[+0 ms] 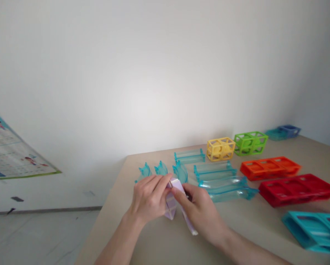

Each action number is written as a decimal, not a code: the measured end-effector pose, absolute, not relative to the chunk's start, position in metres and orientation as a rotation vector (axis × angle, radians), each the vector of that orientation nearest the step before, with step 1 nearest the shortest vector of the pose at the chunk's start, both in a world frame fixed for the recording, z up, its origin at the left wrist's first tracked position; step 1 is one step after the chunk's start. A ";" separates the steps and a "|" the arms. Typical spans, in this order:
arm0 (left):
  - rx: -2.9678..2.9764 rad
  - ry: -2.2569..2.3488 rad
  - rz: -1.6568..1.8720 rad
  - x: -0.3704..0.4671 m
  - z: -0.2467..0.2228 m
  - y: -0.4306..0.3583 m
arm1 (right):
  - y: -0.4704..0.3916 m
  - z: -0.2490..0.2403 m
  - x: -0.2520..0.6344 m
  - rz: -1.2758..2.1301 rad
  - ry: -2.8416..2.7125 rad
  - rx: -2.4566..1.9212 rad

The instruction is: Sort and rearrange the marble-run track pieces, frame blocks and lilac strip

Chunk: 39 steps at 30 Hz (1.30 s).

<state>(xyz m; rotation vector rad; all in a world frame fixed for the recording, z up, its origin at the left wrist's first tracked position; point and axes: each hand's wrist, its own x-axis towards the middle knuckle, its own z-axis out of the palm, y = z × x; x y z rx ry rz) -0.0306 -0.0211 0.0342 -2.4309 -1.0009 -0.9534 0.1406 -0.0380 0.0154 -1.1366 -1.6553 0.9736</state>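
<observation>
single head-worn view, from above the near side of the bench (153,243), facing forward and down, hands close, wall (142,73) beyond

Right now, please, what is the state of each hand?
Left hand: closed, fingers bent on the pale purple, light-lined, box-like object.
Right hand: closed on the same object, thumb near its upper end.

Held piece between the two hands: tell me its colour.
The held piece is pale purple with whitish edges, slightly blurred; it shows best in the head view.
</observation>
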 end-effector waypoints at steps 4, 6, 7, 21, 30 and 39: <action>-2.457 -0.978 -1.010 -0.034 0.039 -0.021 | -0.037 0.013 0.142 1.152 -1.564 -0.989; -2.458 -0.956 -1.058 -0.034 0.040 -0.021 | -0.039 0.011 0.143 1.125 -1.559 -0.967; -2.444 -0.931 -1.082 -0.034 0.040 -0.022 | -0.041 0.010 0.143 1.116 -1.566 -0.958; -1.851 -0.753 -1.748 -0.033 0.040 -0.027 | -0.061 0.019 0.153 0.502 -1.791 -0.558; -2.844 -1.389 -3.220 -0.010 0.034 -0.028 | -0.043 0.010 0.156 0.196 -1.850 -0.644; -2.362 -1.463 -3.603 -0.013 0.029 -0.017 | -0.031 0.012 0.153 0.186 -1.968 -0.827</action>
